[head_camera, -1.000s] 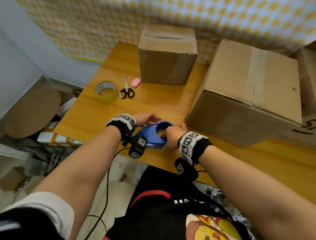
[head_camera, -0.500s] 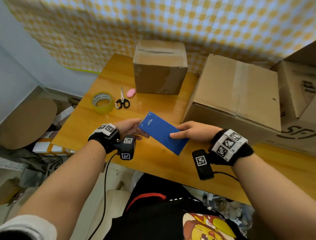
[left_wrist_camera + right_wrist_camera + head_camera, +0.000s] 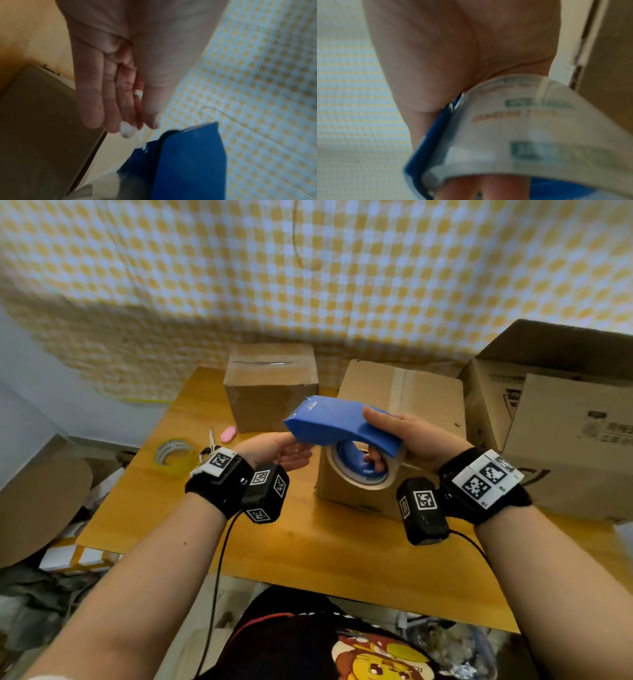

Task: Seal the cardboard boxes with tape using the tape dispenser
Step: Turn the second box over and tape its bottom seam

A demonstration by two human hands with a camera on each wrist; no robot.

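Note:
My right hand (image 3: 414,434) grips the blue tape dispenser (image 3: 337,422) above the table, thumb on its top and fingers through the core of its clear tape roll (image 3: 359,481). In the right wrist view the tape roll (image 3: 530,121) and the dispenser's blue edge (image 3: 435,136) fill the space under my right palm (image 3: 453,47). My left hand (image 3: 279,450) sits just under the dispenser's front end. The left wrist view shows the left hand's fingers (image 3: 106,97) straight and together, a little short of the dispenser's front (image 3: 188,162). A medium cardboard box (image 3: 421,402) with a taped seam stands right behind the dispenser.
A smaller box (image 3: 270,385) stands at the back of the wooden table (image 3: 308,546). Larger boxes (image 3: 565,440) crowd the right side. A yellow tape roll (image 3: 174,455), scissors (image 3: 209,441) and a small pink object (image 3: 228,434) lie at the left.
The dispenser has been lifted off the table and turned over, so its roll now hangs below. My right hand shifted its grip into the roll's core; the left hand moved under the front end.

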